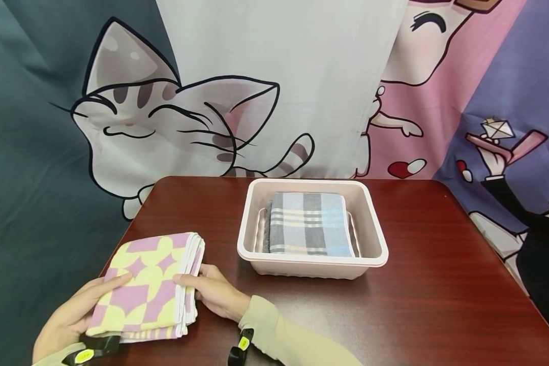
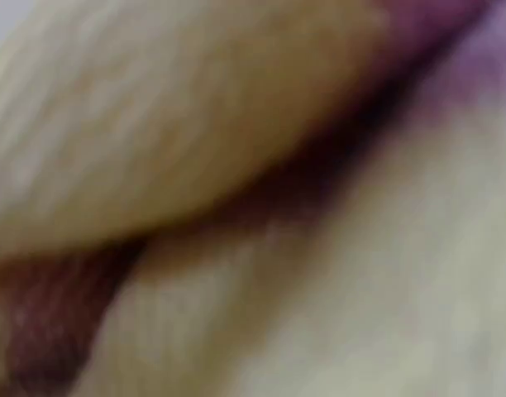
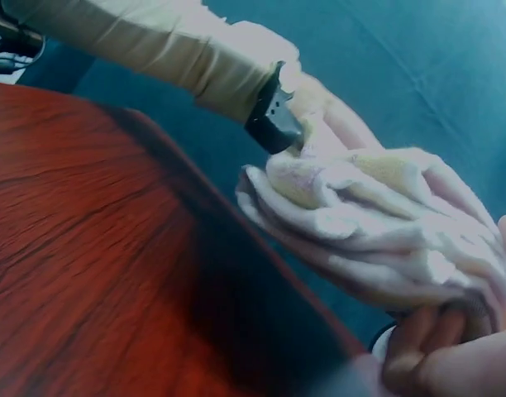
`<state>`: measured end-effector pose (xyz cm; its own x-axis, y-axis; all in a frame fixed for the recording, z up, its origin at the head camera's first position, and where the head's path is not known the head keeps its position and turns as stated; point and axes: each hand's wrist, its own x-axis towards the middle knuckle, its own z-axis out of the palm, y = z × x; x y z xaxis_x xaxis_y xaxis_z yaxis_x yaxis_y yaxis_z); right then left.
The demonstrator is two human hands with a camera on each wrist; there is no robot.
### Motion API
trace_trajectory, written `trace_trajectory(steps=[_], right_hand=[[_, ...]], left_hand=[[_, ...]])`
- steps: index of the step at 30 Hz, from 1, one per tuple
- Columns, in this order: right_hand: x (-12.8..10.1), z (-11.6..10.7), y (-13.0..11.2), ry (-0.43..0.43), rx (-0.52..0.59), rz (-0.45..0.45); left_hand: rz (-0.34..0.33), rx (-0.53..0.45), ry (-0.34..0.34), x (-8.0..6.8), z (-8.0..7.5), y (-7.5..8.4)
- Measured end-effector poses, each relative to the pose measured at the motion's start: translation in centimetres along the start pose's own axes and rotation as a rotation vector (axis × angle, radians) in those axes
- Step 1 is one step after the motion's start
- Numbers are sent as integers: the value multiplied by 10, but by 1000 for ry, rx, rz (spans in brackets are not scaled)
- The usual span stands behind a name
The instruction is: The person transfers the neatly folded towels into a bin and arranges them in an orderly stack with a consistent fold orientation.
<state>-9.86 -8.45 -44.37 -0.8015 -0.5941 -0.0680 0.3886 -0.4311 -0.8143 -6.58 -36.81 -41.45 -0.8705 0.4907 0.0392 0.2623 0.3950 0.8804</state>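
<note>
Both hands hold a folded towel (image 1: pixel 146 284) with a yellow and purple pattern, over the table's left front corner. The left hand (image 1: pixel 70 310) grips its left side, thumb lying on top and the other fingers hidden beneath. At the right edge, the right hand (image 1: pixel 217 290) pinches the stacked layers between thumb and fingers. From the right wrist view, the towel's white folded edges (image 3: pixel 385 231) show above the table edge, with the right fingers (image 3: pixel 427 339) under them. The left wrist view is a blurred close-up of skin and towel cloth (image 2: pixel 418 273).
A pale pink plastic bin (image 1: pixel 317 262) stands at the back middle of the brown table (image 1: pixel 439 284). Inside it lies a folded plaid cloth (image 1: pixel 308 223) in grey, blue and white. Behind hangs a curtain (image 1: pixel 283 46) printed with cartoon cats.
</note>
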Motion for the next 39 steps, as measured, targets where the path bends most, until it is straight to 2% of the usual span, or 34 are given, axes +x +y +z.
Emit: trace_trajectory(steps=[1,2,3,4,5,8,10,13,15,20,21,23,25,27,33,34,37,39], right_hand=[[-1,1,-3,3,-7,5],[-2,3,-7,9,-17,13],[-3,4,-10,11,-24,22],[-4,5,-14,11,-27,31],[-5,6,-17,8,-27,41],[-6,10,-26,11,-13,66],[-6,13,-32,10,9,61],[-6,17,-40,8,39,39],[-7,18,-44,2,55,22],[-8,22,-52,-35,82,-21],[-9,23,-53,-42,86,-29],[-10,24,-57,-49,90,-45],[-11,26,-61,-47,83,-57],[-13,26,-66,-40,69,-65],[-18,29,-87,-15,48,-95],[-18,30,-90,-14,47,-100],[-20,31,-97,-8,50,-114],[-21,30,-102,-1,51,-119]], left_hand=[[190,84,15,-3,-1,-5],[236,61,12,-4,-2,-6],[381,161,76,-7,-3,-11],[463,185,86,-8,-4,-13],[483,179,91,-9,-6,-14],[471,217,123,-11,-9,-16],[487,247,159,-9,-11,-15],[475,264,192,-7,-13,-11],[416,283,222,-8,-12,-5],[154,370,348,-9,-3,15],[116,370,375,-9,-1,18],[88,369,409,-8,2,23],[114,344,423,-5,3,25],[177,299,419,-3,2,26],[438,-37,326,10,0,24],[460,-78,315,12,-1,25],[467,-41,327,18,-3,30],[481,-63,318,23,-4,34]])
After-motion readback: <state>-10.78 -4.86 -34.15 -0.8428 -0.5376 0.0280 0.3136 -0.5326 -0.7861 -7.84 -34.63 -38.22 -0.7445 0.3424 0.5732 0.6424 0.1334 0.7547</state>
